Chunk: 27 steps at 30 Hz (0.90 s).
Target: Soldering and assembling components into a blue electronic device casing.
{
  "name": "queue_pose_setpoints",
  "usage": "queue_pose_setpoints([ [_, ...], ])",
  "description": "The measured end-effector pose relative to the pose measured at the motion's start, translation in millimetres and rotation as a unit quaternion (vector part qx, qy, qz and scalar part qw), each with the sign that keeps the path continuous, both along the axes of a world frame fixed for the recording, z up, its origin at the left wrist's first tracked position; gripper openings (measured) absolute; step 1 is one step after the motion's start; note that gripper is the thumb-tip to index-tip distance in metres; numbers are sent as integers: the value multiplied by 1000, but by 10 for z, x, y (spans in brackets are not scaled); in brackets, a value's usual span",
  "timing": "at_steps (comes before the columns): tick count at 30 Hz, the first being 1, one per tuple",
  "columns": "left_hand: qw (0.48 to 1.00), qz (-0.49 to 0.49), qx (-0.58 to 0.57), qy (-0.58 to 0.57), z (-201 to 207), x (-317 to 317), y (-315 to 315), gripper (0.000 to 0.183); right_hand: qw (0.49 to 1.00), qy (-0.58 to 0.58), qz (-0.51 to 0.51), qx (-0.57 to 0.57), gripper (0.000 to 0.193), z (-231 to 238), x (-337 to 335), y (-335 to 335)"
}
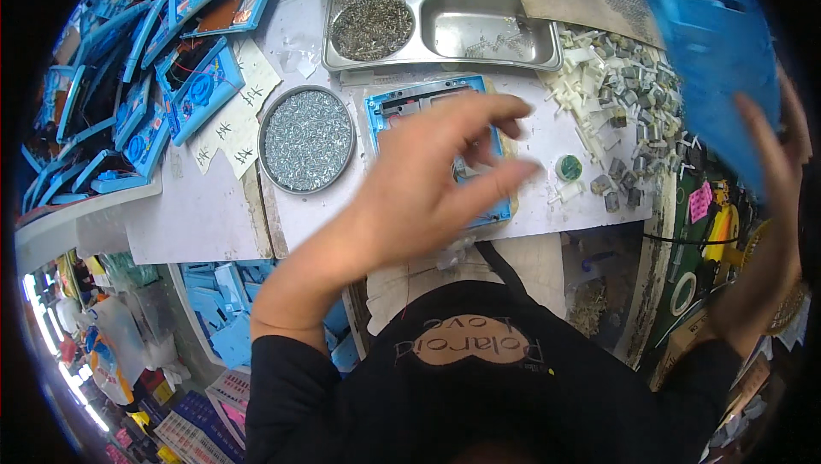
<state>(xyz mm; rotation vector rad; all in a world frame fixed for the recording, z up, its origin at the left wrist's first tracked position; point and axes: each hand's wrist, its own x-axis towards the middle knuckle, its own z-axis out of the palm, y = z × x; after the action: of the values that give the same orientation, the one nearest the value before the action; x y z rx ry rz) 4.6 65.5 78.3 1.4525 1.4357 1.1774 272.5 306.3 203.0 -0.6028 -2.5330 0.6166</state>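
Note:
My left hand (419, 160) hovers over a blue plastic casing (466, 85) on the table, hiding much of it. Thumb and fingers are apart, with nothing held between them. Off to the far right, my right hand (774, 152) grips a large blue plastic panel (718, 45) by its lower edge, thumb in front. Both are somewhat blurred, and the panel is raised above the table's right side. Left of the casing stands a round dish of small silvery screws (308, 139). Close to the casing's right side lies a small round green-topped piece (568, 167).
A metal compartment tray (487, 23) with springs (372, 28) stands at the back. White plastic pieces and grey metal blocks (616, 100) are heaped on the right. Blue casings with wires (201, 88) pile up at the left. More blue parts (231, 310) sit below the table.

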Motion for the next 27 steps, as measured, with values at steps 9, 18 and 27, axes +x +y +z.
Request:
queue_pose_setpoints([
  [9, 907, 208, 24, -366, -24, -78, -414, 58, 985, 132, 98, -57, 57, -1034, -997, -1101],
  [18, 916, 222, -76, -327, -316, -171, -425, 62, 958, 64, -24, -277, 33, -1472, -794, -1423],
  [27, 964, 253, 66, -49, -389, -99, -193, 62, 858, 147, -73, -487, 60, -1518, -675, -1550],
])
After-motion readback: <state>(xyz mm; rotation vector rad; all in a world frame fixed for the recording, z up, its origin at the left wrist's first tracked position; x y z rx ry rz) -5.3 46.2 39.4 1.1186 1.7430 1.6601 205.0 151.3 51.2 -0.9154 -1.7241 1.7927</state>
